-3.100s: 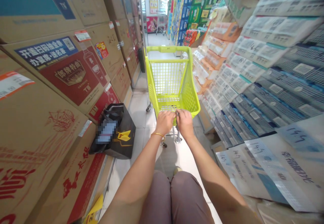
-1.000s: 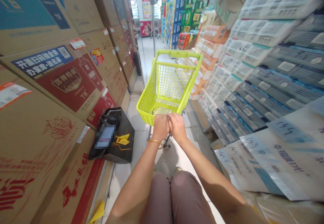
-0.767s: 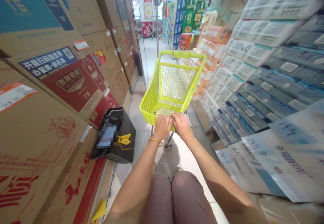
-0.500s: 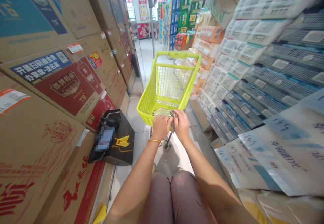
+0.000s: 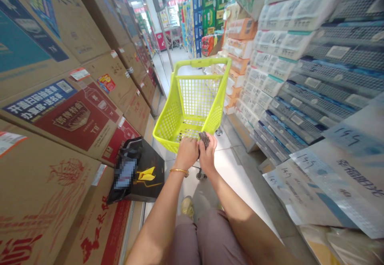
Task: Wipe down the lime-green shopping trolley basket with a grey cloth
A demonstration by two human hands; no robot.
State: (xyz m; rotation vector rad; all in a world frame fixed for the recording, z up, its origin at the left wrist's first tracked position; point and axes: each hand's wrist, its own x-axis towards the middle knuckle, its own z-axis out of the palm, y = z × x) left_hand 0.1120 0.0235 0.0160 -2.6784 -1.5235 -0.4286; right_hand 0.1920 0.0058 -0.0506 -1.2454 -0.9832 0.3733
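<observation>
A lime-green plastic shopping cart (image 5: pixel 168 137) with a lattice basket stands right in front of me. At its near rim, my left hand (image 5: pixel 187 153) is closed, its fingers curled over the edge; a gold bracelet circles that wrist. Close beside it, my right hand (image 5: pixel 209 157) is wrapped around a small dark grey-brown thing (image 5: pixel 204 138) with a mottled surface. Its kind I cannot make out, nor whether this hand also touches the rim. No goods show inside the basket.
Stacked cartons (image 5: pixel 75 117) line the left side. A black bag (image 5: pixel 150 181) sits low against them. On the right rise piles of packaged paper (image 5: pixel 270 65) and grey-blue packs (image 5: pixel 312 85). A metal pole (image 5: pixel 165 37) stands ahead, left of the cart.
My view has shifted, and the cart and both hands now appear slightly farther left. The right hand has turned, showing more of the dark thing. One shoe has come into fuller view.
</observation>
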